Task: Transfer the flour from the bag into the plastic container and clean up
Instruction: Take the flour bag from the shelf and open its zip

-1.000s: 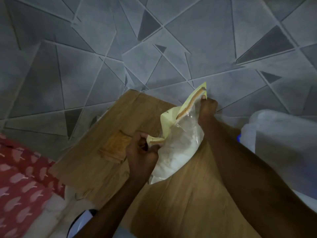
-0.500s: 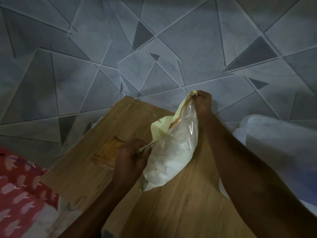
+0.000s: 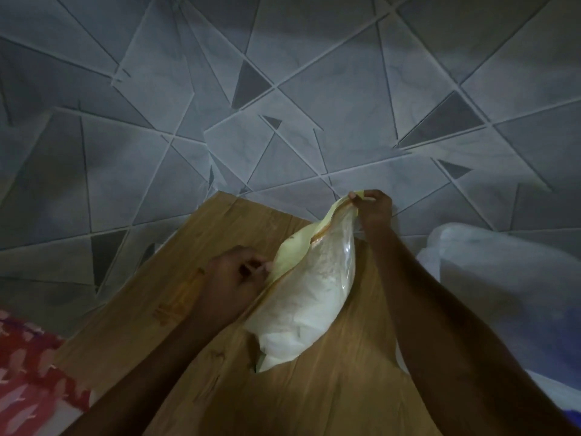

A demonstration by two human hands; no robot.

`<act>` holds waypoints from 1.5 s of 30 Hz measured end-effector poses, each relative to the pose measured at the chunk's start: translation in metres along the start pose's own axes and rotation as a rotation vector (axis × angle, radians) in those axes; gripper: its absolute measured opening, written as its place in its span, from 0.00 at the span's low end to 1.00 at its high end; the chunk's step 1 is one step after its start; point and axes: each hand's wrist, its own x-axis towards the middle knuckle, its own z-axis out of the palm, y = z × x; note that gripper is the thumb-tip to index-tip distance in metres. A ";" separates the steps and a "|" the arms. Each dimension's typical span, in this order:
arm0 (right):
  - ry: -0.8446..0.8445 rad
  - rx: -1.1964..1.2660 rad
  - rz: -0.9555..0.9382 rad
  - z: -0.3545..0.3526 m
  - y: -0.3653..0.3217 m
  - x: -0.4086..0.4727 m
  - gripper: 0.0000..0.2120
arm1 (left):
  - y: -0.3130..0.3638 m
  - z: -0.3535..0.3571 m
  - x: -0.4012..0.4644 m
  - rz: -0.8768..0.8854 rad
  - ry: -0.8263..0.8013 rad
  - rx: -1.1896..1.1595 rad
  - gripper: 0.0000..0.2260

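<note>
Flour bag (image 3: 309,294) slanted, mouth up-right, pinched between left hand (image 3: 232,286) and right hand (image 3: 374,209).

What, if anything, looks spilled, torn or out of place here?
Nothing stands out. Both hands, left and right, pinch the top edge of the flour bag above the wooden board; no spilled flour shows, though the light is dim.

I see the flour bag (image 3: 309,297) at centre: clear plastic over white flour, with a pale yellow top strip edged in orange-brown. Under it, the board (image 3: 220,372) is honey-brown wood grain. At twelve o'clock the floor (image 3: 283,89) is grey with pale lines and dark triangles. At eight o'clock, a cloth (image 3: 28,372) is red with pink shapes.
</note>
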 end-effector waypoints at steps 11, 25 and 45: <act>0.112 -0.110 -0.104 -0.008 0.015 -0.033 0.11 | 0.008 0.096 0.195 0.096 -0.348 0.058 0.09; 0.230 -0.110 -0.304 0.000 0.008 -0.033 0.08 | 0.026 0.156 0.271 0.123 -0.440 0.025 0.22; -0.013 -0.684 -0.727 0.008 0.020 -0.059 0.17 | 0.023 0.172 0.293 0.027 -0.352 0.118 0.09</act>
